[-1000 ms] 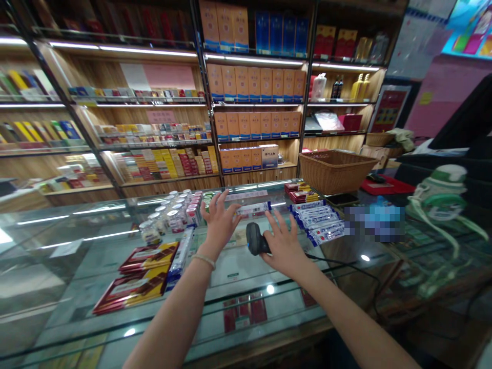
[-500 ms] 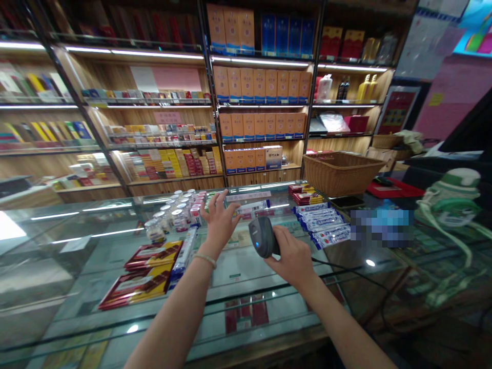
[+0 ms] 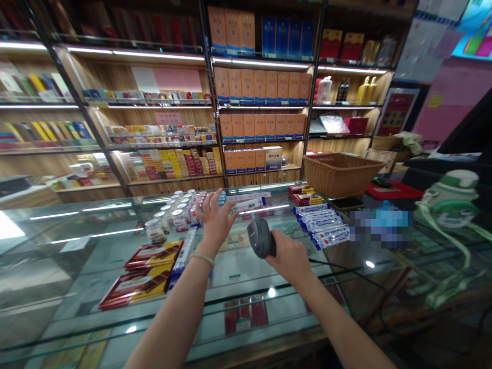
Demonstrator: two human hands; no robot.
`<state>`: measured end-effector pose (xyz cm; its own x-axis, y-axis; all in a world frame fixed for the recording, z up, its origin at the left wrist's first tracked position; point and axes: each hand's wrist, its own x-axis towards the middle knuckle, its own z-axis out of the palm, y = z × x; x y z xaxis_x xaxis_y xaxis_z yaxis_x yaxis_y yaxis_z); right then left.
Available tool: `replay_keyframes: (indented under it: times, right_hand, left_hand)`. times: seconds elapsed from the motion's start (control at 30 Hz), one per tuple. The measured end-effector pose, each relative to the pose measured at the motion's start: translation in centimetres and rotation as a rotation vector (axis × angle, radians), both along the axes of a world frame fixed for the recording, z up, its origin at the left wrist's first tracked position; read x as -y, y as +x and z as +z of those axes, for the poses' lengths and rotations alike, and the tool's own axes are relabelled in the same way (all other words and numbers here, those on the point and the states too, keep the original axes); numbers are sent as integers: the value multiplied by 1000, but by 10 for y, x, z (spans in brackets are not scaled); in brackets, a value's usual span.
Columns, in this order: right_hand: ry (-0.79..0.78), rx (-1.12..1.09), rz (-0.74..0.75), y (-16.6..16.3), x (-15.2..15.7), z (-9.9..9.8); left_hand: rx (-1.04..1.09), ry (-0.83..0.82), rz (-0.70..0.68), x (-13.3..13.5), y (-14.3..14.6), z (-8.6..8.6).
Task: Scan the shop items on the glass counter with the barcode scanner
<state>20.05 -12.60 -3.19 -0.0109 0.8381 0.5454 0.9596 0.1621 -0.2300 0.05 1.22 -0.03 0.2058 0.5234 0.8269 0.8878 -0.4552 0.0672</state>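
Note:
My right hand [image 3: 290, 256] is wrapped around the handle of a dark grey barcode scanner [image 3: 259, 238], its head tilted toward the left. My left hand [image 3: 215, 220] reaches over the glass counter with its fingers spread. By its thumb lies a blue-and-white wrapped snack bar [image 3: 249, 205]; whether they touch is unclear. Left of that hand stand rows of small lidded jars [image 3: 180, 220]. Nearer to me are red-and-yellow chocolate packs [image 3: 142, 277] beside more blue-and-white bars [image 3: 186, 251]. Another group of blue-and-white bars [image 3: 321, 223] lies right of the scanner.
A wicker basket [image 3: 342, 174] stands at the back right, with small red-and-yellow packs [image 3: 305, 196] in front of it. The scanner's black cable [image 3: 346, 267] trails right. A green-and-white bottle [image 3: 453, 200] with a strap stands far right. Stocked shelves [image 3: 263, 107] line the wall.
My left hand and the bar by its thumb have shifted slightly left. The scanner has moved a little left, its blue light no longer shows, and a bright spot appears on the glass.

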Motion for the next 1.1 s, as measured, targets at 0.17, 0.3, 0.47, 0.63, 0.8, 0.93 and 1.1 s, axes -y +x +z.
replay_keyframes:
  times: [0.17, 0.3, 0.47, 0.63, 0.8, 0.93, 1.1]
  right_hand:
    - [67, -34, 26, 4, -1, -4]
    - [69, -34, 18, 3, -2, -4]
    - [105, 11, 22, 0, -6, -1]
    - [148, 21, 65, 0, -11, -3]
    - [65, 63, 71, 0, -14, -6]
    - [-39, 122, 113, 0, -16, -3]
    - [-151, 139, 150, 0, -16, 5]
  left_hand:
    - [-18, 26, 9, 0, 0, 0]
    - [-30, 30, 12, 0, 0, -1]
    - [-43, 6, 31, 3, 2, 1]
    - [-55, -34, 49, 4, 3, 3]
    - [-55, -37, 41, 3, 3, 2]
    - [-57, -37, 37, 3, 4, 2]
    - [-52, -33, 27, 4, 5, 2]
